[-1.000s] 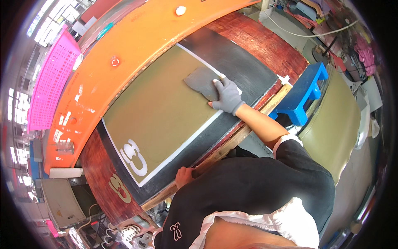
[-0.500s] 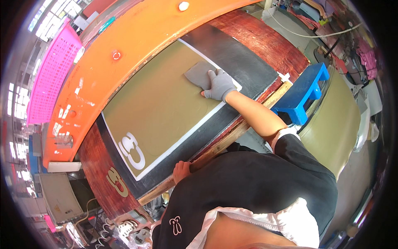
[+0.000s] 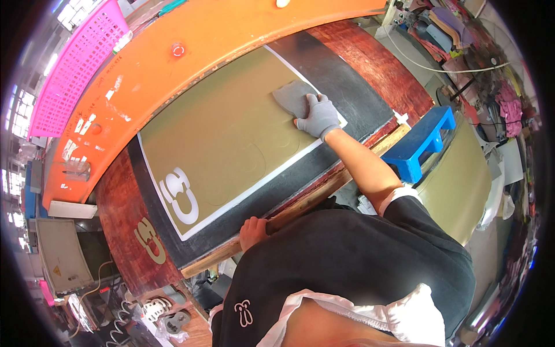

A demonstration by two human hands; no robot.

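Note:
My right hand (image 3: 317, 115), in a grey glove, presses a grey cloth (image 3: 291, 96) flat onto the far right part of an olive-green sheet (image 3: 225, 133). The sheet has a white border and lies on a black mat (image 3: 347, 87) over a reddish wooden table (image 3: 399, 69). A white cut-out shape (image 3: 179, 196) sits at the sheet's left end. My left hand (image 3: 252, 230), bare, grips the wooden front edge rail (image 3: 324, 191) of the table, close to my body.
An orange machine panel (image 3: 191, 52) with a red button (image 3: 178, 50) curves along the far side. A pink plastic basket (image 3: 69, 63) stands behind it. A blue plastic stool (image 3: 419, 144) and another olive sheet (image 3: 462, 179) lie to my right. Clutter fills the far right.
My right hand has slid the cloth farther away across the sheet, toward its far right corner. My left hand stays on the table's front edge.

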